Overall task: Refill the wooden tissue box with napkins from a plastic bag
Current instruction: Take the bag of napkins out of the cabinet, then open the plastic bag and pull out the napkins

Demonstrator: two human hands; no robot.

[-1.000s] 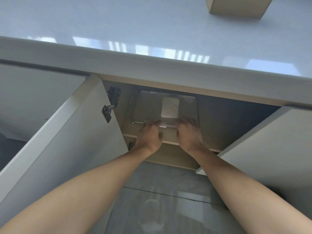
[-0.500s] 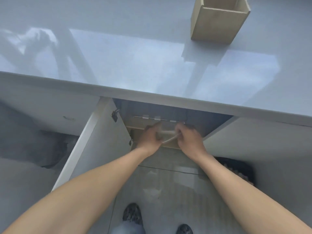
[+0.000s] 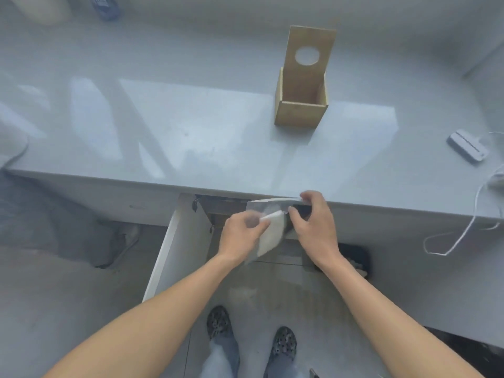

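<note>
The wooden tissue box (image 3: pixel 300 111) stands open on the grey countertop (image 3: pixel 163 126), its lid with a round hole (image 3: pixel 309 47) raised behind it. Below the counter's front edge I hold a clear plastic bag (image 3: pixel 268 207) with a white stack of napkins (image 3: pixel 268 236) inside. My left hand (image 3: pixel 241 234) grips the bag's lower left side. My right hand (image 3: pixel 313 225) grips its upper right edge. The bag hangs in front of the open cabinet.
The left cabinet door (image 3: pixel 174 246) stands open toward me. A white device (image 3: pixel 467 145) and a white cable (image 3: pixel 463 230) lie at the counter's right. My feet in patterned shoes (image 3: pixel 218 324) are on the tiled floor. A bottle (image 3: pixel 105 6) stands at the back left.
Both hands drew the bag of napkins out of the cabinet and up to the counter's edge. My view rose from the cabinet's inside to the countertop and the box.
</note>
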